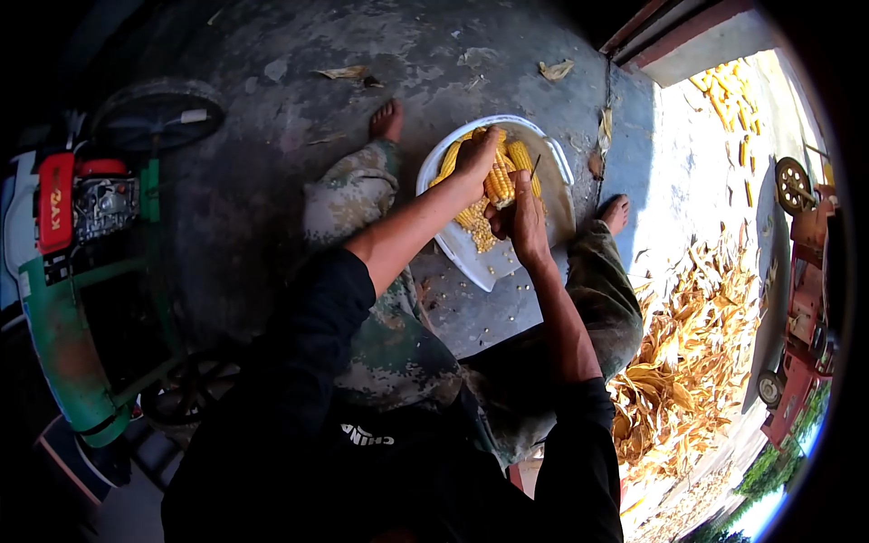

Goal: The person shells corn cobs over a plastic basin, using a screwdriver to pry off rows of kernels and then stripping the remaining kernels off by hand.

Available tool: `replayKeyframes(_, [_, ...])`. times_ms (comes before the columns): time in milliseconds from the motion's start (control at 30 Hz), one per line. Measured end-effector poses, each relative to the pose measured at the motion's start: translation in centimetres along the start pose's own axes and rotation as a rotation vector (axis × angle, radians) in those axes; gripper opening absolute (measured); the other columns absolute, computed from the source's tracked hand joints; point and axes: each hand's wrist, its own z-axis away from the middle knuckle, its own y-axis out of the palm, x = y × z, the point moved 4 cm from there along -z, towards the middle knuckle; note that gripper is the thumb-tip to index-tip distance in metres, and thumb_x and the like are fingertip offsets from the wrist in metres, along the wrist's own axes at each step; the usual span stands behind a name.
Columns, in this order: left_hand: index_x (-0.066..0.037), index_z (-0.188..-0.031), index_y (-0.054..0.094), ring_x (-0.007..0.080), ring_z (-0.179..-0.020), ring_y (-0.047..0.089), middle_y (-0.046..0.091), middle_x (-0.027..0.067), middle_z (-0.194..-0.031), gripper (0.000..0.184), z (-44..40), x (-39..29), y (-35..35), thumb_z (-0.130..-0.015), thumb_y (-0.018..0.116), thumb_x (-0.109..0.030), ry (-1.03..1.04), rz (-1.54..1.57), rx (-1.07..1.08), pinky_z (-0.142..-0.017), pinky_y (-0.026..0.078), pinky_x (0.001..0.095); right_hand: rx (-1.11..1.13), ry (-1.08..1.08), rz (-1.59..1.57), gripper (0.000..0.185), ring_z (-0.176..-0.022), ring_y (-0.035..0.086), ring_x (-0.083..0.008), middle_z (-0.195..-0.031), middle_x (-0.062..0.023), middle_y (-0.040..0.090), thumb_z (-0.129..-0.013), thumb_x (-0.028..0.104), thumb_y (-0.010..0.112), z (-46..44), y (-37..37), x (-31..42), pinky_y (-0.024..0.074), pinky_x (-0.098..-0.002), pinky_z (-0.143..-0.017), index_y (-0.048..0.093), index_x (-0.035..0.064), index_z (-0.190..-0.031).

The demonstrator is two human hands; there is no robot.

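An ear of yellow corn (500,185) is gripped at its upper end by my left hand (475,166), whose fingers are closed around it. My right hand (525,224) is closed at the ear's lower end. From it a thin dark rod-like tool (537,164) sticks up; its handle is hidden in the fist. Both hands are over a white basin (568,174) on the floor between my feet. Several more ears of corn (520,156) lie in the basin, with loose kernels (482,239) near its front side.
A green machine (68,353) with a red engine (56,204) and wheels stands at the left. Dry husks (683,362) are heaped on the right, with more corn ears (729,95) in the sunlight beyond. A red wheeled vehicle (806,308) is at the far right. Scattered kernels dot the floor.
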Motion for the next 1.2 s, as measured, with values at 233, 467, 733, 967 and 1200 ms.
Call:
replayKeyframes(233, [-0.008,-0.115,0.056,0.0196,-0.076,0.065,0.063,0.0074,-0.091,0.038,-0.8,2.0,0.4,-0.095,0.056,-0.041,-0.037,0.115,0.04,-0.064,0.055,0.0367,-0.131,-0.146,0.283,0.078,-0.049,0.052,-0.0185,-0.054,-0.0083,0.053,-0.1,0.061,0.024,-1.0,-0.7,-1.5,0.0403,-0.0335,-0.051,0.06,-0.0012,-0.071])
replayKeyframes(467, [-0.007,-0.117,0.055,0.0194,-0.078,0.065,0.062,0.0083,-0.098,0.035,0.2,2.0,0.7,-0.094,0.059,-0.033,-0.047,0.104,0.059,-0.064,0.056,0.0342,-0.22,-0.387,0.535,0.067,-0.048,0.056,-0.0274,-0.051,-0.0152,0.052,-0.105,0.047,0.028,-1.9,-1.5,-2.3,0.0449,-0.0407,-0.052,0.059,-0.0042,-0.075])
replayKeyframes(733, [-0.006,-0.125,0.047,0.0198,-0.08,0.064,0.057,0.0096,-0.1,0.047,2.6,-1.4,1.5,-0.091,0.066,-0.034,0.151,-0.027,0.2,-0.062,0.057,0.0342,0.003,-0.019,0.083,0.067,-0.04,0.04,-0.0109,-0.049,0.0002,0.042,-0.1,0.061,0.03,-0.6,-0.7,-0.7,0.0281,-0.028,-0.041,0.054,0.0068,-0.067])
replayKeyframes(967, [-0.006,-0.124,0.045,0.0198,-0.083,0.063,0.055,0.0093,-0.103,0.053,1.2,-1.8,1.5,-0.088,0.069,-0.036,0.313,-0.077,0.128,-0.063,0.057,0.033,0.102,0.179,-0.019,0.079,-0.042,0.042,-0.0114,-0.054,-0.0028,0.049,-0.093,0.075,0.024,-0.7,-0.3,-1.6,0.0283,-0.026,-0.041,0.057,0.0053,-0.076])
replayKeyframes(1200, [-0.006,-0.116,0.049,0.0169,-0.075,0.06,0.055,0.0069,-0.096,0.042,1.9,-1.7,1.1,-0.09,0.067,-0.034,0.225,0.033,-0.007,-0.058,0.054,0.031,-0.011,-0.125,0.145,0.077,-0.049,0.05,-0.012,-0.057,-0.004,0.052,-0.099,0.064,0.024,-0.4,0.1,-0.3,0.0379,-0.0283,-0.047,0.061,-0.0011,-0.118])
